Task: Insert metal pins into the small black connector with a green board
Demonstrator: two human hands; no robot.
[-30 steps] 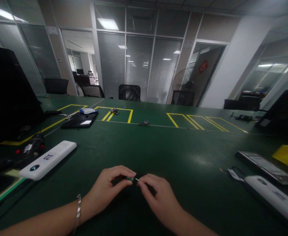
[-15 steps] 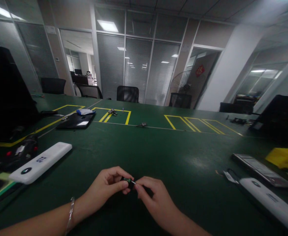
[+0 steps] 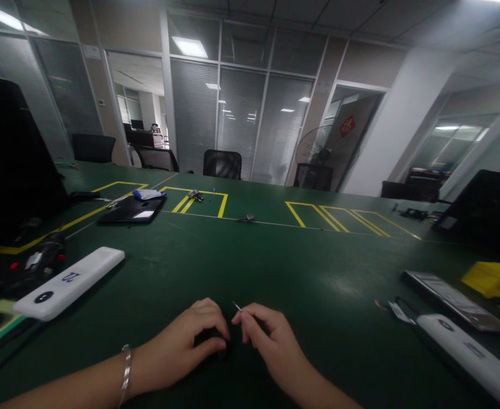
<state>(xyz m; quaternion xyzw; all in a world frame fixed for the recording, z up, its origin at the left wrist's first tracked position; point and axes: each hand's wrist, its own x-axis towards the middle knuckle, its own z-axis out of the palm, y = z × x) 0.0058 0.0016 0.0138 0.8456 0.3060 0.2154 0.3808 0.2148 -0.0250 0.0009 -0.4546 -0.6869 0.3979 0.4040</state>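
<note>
My right hand (image 3: 273,335) pinches a thin metal rod (image 3: 237,307) between thumb and fingertips, its bright end pointing up and left. The rest of the rod is hidden in the fingers. Just left of it, my left hand (image 3: 194,335) is low over the green table (image 3: 250,267), fingers curled down and thumb bent in toward them. A dark, unclear shape shows below the left fingertips; what the fingers hold is hidden. A silver bracelet circles the left wrist. The two hands are close but apart.
White power banks lie left (image 3: 73,281) and right (image 3: 467,346). A silver flat device (image 3: 454,298) and a yellow object (image 3: 492,278) are at the right. Farther off are a black flat case (image 3: 133,209), a small metal part (image 3: 247,218) and yellow tape outlines (image 3: 224,204).
The small black and green part held in my left hand has gone out of sight as that hand turned down. My right hand has drawn the metal rod away from it, tip now raised.
</note>
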